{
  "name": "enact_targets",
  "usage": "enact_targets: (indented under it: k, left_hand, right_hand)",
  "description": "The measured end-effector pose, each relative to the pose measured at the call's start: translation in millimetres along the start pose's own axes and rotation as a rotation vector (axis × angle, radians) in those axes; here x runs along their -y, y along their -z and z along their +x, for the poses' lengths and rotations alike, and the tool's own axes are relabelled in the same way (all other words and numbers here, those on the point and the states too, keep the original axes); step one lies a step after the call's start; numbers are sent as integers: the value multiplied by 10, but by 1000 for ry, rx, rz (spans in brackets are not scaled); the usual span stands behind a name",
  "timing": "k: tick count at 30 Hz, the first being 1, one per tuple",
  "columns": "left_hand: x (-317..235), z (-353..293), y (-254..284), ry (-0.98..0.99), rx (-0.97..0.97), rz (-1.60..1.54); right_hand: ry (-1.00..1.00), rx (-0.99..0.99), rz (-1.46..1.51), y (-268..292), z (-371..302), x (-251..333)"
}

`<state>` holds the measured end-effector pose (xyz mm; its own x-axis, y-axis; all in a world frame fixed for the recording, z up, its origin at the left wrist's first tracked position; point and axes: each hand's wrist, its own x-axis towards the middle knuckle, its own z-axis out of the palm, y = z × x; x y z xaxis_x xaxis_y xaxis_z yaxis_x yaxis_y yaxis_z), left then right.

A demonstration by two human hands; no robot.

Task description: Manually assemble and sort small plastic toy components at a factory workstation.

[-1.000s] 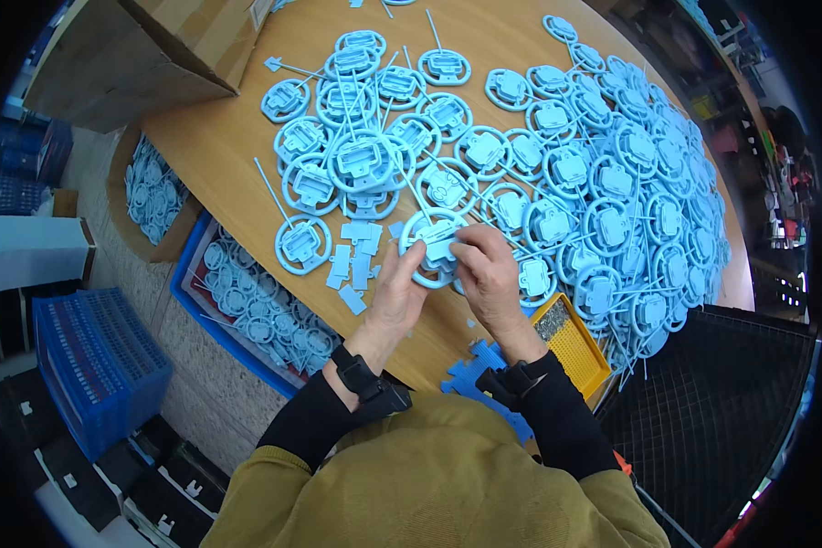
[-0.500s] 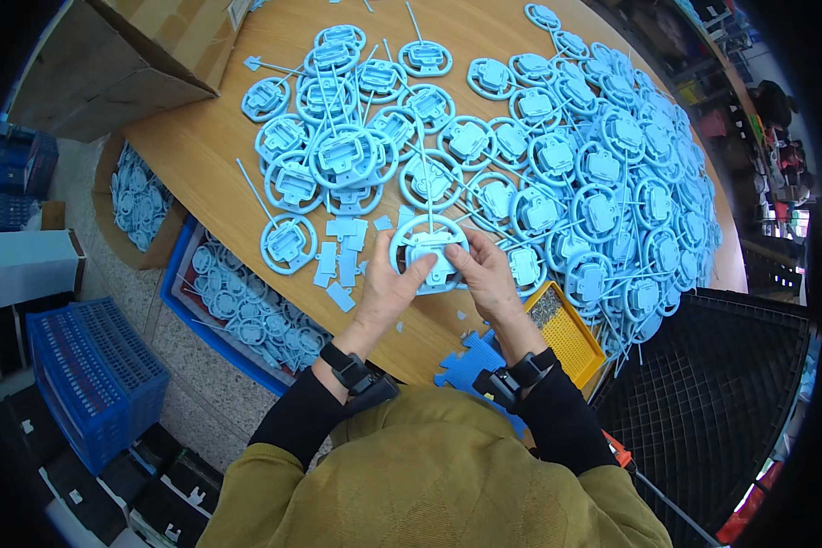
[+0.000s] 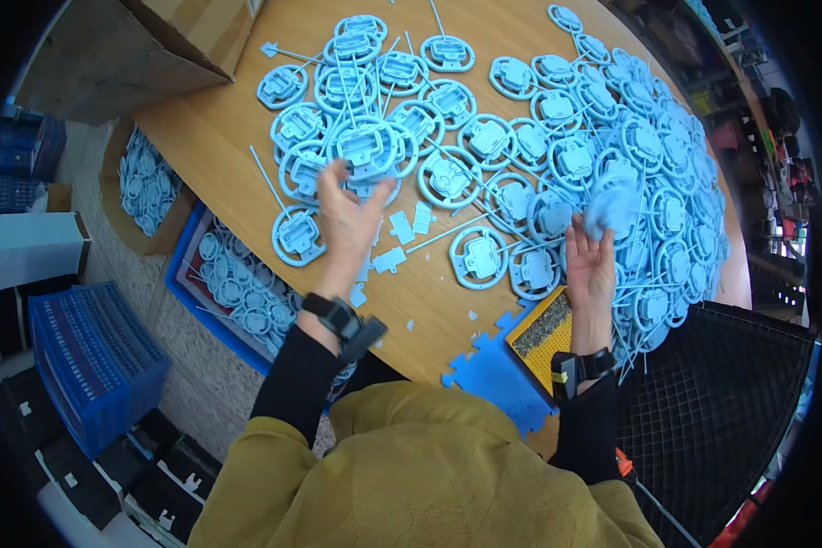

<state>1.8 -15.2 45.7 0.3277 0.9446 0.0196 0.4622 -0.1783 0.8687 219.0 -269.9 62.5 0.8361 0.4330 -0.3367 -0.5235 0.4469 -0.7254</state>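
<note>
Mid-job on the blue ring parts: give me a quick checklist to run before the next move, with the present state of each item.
1. Left hand free of parts: cannot tell; it is raised over the small loose tabs, palm side hidden.
2. Right hand has a part: ok; a blurred blue ring part sits at its fingertips.
3. Supply within reach: ok; heap of ring parts lies beside the right hand.
4. Bare table to work on: ok.
5. Blue bin below the table edge visible: ok; it holds ring parts.

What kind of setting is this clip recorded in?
Most likely a small plastics workshop or assembly bench. A wooden table is heaped with identical light-blue moulded ring parts with sprue sticks attached, a blue crate on the floor holds more, and a cardboard box and stacked blue baskets sit nearby.
</note>
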Motion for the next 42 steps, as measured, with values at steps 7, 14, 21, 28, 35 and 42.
enact_targets:
  k: [7,14,21,28,35,42]
  left_hand:
    - [16,851,16,5,87,391]
    - [71,1194,30,122,342,394]
    - [-13,904,-21,52,197,283]
    - [-67,139,-197,-139,147,-363]
    - [-139,-225,-440,248,238,-894]
    - [-118,-226,-314,429,377,-1317]
  right_hand:
    - [127,676,-1230,-735,-70,-1239]
    - [607,736,-1887,-1062,-32,-1686]
    - [480,691,-1737,-876,-10,-1501]
    - [632,445,-1284,-1208,-105,-1011]
    - [661,443,-1320,-1365,-274,-1158]
    - [532,558,-1089,-1337,-306,-1097]
